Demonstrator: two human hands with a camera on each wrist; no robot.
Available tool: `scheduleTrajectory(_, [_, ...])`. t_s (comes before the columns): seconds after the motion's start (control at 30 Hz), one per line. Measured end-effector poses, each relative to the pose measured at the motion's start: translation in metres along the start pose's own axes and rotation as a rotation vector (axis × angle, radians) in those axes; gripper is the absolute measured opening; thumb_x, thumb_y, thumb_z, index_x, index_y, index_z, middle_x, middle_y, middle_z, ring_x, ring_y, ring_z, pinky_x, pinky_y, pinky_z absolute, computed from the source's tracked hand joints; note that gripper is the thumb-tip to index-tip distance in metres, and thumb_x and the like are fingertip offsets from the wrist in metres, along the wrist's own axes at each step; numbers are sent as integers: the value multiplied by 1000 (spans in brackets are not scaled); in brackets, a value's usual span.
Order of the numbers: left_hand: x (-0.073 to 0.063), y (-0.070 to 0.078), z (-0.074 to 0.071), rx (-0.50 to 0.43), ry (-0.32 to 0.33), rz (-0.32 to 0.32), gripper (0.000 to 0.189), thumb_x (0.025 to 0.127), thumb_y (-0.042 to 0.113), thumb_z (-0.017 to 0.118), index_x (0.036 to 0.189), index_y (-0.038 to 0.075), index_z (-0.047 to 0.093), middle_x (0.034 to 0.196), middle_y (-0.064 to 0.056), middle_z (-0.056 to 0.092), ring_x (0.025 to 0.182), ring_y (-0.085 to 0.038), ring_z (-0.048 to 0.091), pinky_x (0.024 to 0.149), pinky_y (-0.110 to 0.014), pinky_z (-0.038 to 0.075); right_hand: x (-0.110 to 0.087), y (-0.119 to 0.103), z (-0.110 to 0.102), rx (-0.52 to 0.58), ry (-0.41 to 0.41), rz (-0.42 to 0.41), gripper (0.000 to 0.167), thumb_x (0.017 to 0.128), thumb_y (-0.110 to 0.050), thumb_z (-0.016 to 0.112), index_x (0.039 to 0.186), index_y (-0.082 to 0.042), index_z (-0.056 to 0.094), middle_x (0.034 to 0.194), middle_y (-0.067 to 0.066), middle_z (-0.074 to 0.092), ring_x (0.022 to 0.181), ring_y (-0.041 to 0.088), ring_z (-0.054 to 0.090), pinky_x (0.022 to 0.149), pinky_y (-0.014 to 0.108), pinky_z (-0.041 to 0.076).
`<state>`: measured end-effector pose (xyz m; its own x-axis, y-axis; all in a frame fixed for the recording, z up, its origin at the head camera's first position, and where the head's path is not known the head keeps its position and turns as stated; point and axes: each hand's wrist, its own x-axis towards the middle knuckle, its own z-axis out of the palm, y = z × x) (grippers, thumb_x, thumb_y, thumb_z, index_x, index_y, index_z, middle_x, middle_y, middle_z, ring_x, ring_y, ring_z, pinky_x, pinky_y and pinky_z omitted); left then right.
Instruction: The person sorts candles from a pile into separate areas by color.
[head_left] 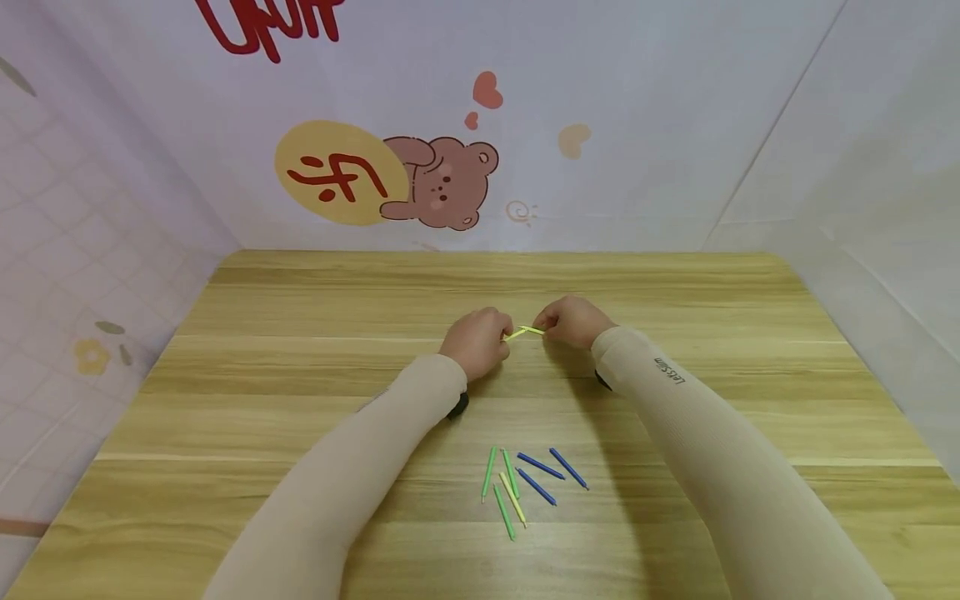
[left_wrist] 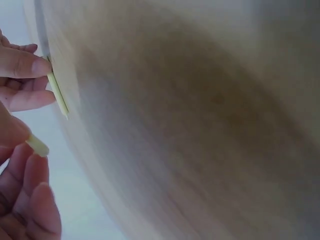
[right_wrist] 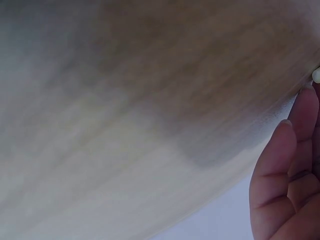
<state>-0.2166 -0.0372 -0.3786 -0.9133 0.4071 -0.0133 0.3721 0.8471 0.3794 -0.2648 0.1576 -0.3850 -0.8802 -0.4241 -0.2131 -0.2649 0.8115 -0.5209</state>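
Left hand [head_left: 476, 343] pinches one yellow stick [head_left: 515, 335], right hand [head_left: 576, 322] a second stick [head_left: 534, 330], ends seemingly meeting, at twelve o'clock from the loose sticks [head_left: 536, 487]. Likely light, stiff, snappable; best gripped mid-length.

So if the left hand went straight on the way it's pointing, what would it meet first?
Likely the yellow stick pinched in the right hand, just ahead of the left hand, though exact depth is unclear.
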Motion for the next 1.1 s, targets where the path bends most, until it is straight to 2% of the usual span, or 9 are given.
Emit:
scheduleTrajectory(0.2, [11, 0, 0, -21, -21, 24, 19, 84, 5, 66, 103, 8, 71, 92, -3, 61, 83, -17, 56, 75, -32, 48, 0, -1, 0, 17, -17, 21, 22, 86, 0, 65, 106, -5, 73, 85, 4, 64, 79, 18, 51, 72, 31, 44])
scheduleTrajectory(0.53, [28, -2, 3, -36, -76, 14, 17, 86, 7, 68, 102, 9, 72, 97, -2, 66, 85, -16, 58, 79, -32, 49, -2, -3, -2, 26, -32, 30, 23, 87, 0, 64, 108, -5, 72, 94, 8, 67, 89, 22, 58, 83, 38, 48])
scheduleTrajectory(0.9, [41, -1, 4, -57, -126, -6, 12, 86, 6, 67, 96, 10, 72, 96, -1, 68, 86, -16, 59, 79, -31, 48, 0, 1, -3, 15, -13, -2, 25, 85, 3, 63, 107, -4, 72, 88, 6, 65, 82, 19, 55, 76, 33, 47])
scheduleTrajectory(1.1, [47, 0, 5, -59, -175, -24, 8, 88, 6, 66, 93, 10, 71, 94, 0, 68, 82, -15, 56, 77, -30, 47, 0, 0, -3, 8, -5, -23, 25, 83, 3, 65, 106, -3, 72, 85, 7, 66, 79, 19, 56, 74, 31, 46])
